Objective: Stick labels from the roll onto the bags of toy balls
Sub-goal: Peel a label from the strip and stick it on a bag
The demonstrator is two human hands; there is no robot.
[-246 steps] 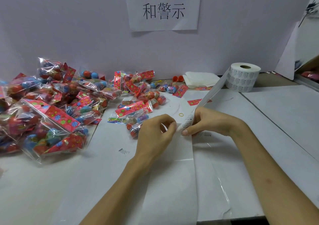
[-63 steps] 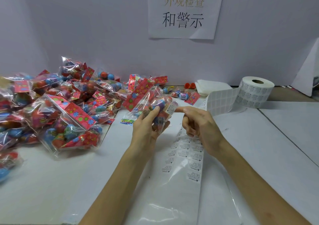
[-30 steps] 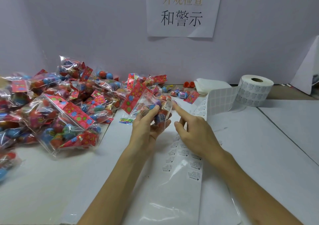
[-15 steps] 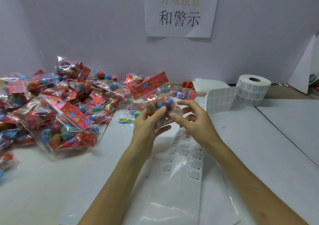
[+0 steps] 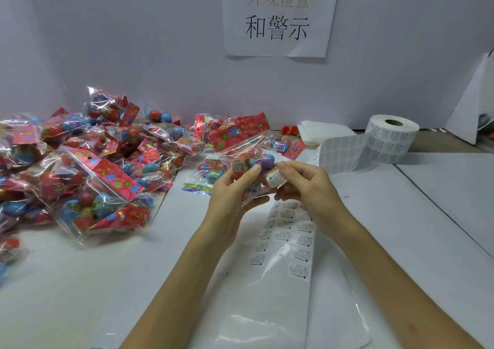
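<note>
Clear crinkly film bag w/ red floral header card is held up off the table, approx. centre of view — presumably so both sides can be reached. Left hand is closed around bag from below, thumb pressed on front over the balls. Right hand is pinched narrow on bag's right edge, where a white warning label sits; label looks wrapped over a rounded ball, so prob. being pressed down — full adhesion can't be confirmed.

Label strip is laid flat directly beneath the hands, within easy reach; it runs back to the roll, standing on its end at far right. Glossy backing, small rectangular printed labels in rows, some cells already bare.

Pile of bags is heaped at left, apart from strip. Shiny wrinkled film, smooth round red/blue balls inside. Labelled vs. unlabelled in pile: can't be told.
</note>
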